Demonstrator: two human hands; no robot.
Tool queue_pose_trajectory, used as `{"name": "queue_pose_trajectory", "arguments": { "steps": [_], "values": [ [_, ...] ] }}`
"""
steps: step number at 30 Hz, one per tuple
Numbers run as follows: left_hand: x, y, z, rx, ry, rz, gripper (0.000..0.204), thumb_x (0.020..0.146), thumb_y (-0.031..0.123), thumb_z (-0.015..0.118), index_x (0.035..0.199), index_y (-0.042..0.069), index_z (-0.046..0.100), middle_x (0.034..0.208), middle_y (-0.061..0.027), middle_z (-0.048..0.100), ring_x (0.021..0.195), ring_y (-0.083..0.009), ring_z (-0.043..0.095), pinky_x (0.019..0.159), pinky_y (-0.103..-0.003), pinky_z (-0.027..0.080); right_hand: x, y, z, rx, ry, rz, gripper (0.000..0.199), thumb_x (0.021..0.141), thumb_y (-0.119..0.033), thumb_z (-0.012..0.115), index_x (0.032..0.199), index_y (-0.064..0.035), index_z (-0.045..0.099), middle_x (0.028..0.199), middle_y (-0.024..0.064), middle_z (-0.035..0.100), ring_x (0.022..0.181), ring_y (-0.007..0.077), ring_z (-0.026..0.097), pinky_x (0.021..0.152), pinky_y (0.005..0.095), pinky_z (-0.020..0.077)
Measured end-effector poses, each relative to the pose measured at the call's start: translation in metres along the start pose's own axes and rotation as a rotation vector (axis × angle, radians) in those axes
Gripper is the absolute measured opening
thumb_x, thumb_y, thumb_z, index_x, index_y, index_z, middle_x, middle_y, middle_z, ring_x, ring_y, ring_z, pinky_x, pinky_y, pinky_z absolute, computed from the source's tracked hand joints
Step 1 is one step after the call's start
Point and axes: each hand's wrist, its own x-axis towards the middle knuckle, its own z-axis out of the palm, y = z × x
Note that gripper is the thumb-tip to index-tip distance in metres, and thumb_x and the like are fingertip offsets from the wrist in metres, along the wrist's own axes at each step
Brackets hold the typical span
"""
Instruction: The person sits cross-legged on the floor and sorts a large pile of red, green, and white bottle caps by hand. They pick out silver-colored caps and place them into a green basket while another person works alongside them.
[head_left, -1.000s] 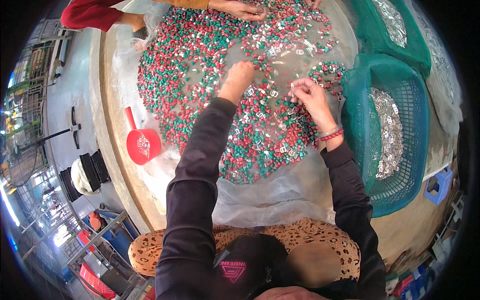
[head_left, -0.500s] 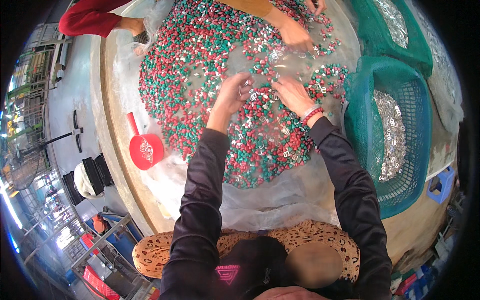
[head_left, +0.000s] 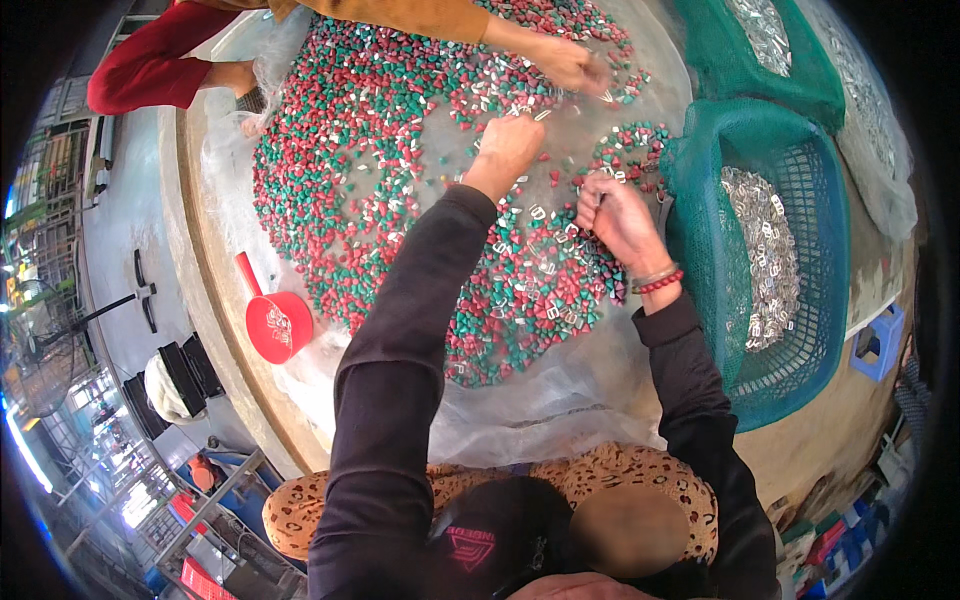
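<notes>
The work surface carries a wide spread of red and green pebbles, with pale clips mixed in. To the right of the spread stands a blue-green basket, its long axis running away from the person; it is partly lined with green netting and holds a heap of clear clips. The right hand is clearly the nearer of the two to it. A red scoop lies at the left, well apart from both hands.

The left hand is back-up, fingers curled under; its grip cannot be determined. A slim pale clip lies just at its far right side, long axis slanting up to the right.

The right hand is loosely curled, fingers drawn inward; whether it has hold of anything cannot be determined. A loose white clip lies to its left, among the pebbles.
</notes>
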Motion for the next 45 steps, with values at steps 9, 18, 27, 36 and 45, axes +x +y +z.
{"name": "queue_pose_trajectory", "arguments": {
  "steps": [9,18,27,36,45],
  "values": [
    [-0.069,-0.055,-0.010,-2.067,0.189,-0.401,0.014,0.083,0.018,0.053,0.088,0.005,0.057,0.076,-0.0031,0.049,0.055,-0.0126,0.041,0.044,-0.023,0.034,0.048,-0.008,0.014,-0.874,0.129,-0.062,0.017,0.090,-0.021,0.054,0.094,-0.0053,0.059,0.071,0.0032,0.058,0.063,0.0208,0.055,0.059,0.0344,0.0443],
    [-0.046,-0.056,-0.029,-1.616,0.027,-0.401,0.025,0.084,0.026,0.059,0.090,0.002,0.063,0.062,0.0000,0.050,0.051,-0.0121,0.047,0.041,-0.023,0.036,0.093,0.038,0.033,-2.033,0.096,-0.324,0.013,0.078,-0.013,0.062,0.084,-0.0016,0.064,0.079,0.0218,0.066,0.076,0.0393,0.066,0.066,0.0479,0.0526],
    [0.033,0.012,0.003,-0.084,0.170,-0.076,0.026,0.081,0.029,0.065,0.089,0.003,0.067,0.084,-0.0173,0.069,0.085,-0.0300,0.068,0.073,-0.042,0.055,0.048,0.039,0.023,-1.665,0.141,-0.516,0.014,0.082,-0.016,0.062,0.090,-0.0052,0.059,0.067,0.0132,0.063,0.059,0.0312,0.063,0.052,0.0421,0.0465],
    [-0.007,-0.022,0.002,-1.661,-0.066,-0.384,0.020,0.080,0.016,0.052,0.095,0.004,0.060,0.070,-0.0006,0.054,0.051,-0.0109,0.044,0.044,-0.026,0.037,0.015,-0.034,-0.009,-0.033,-0.015,-0.151,0.011,0.088,-0.019,0.049,0.090,-0.0085,0.051,0.071,0.0033,0.050,0.060,0.0130,0.045,0.051,0.0269,0.0355],
    [-0.015,-0.021,-0.026,-1.806,-0.026,-0.347,0.026,0.083,0.017,0.052,0.102,0.003,0.064,0.069,0.0039,0.046,0.049,-0.0053,0.031,0.043,-0.019,0.025,0.032,-0.046,-0.003,-0.427,0.335,-0.248,0.015,0.096,-0.015,0.041,0.096,-0.0088,0.055,0.062,-0.0052,0.038,0.047,0.0036,0.030,0.040,0.0187,0.0223]
  ]
}}
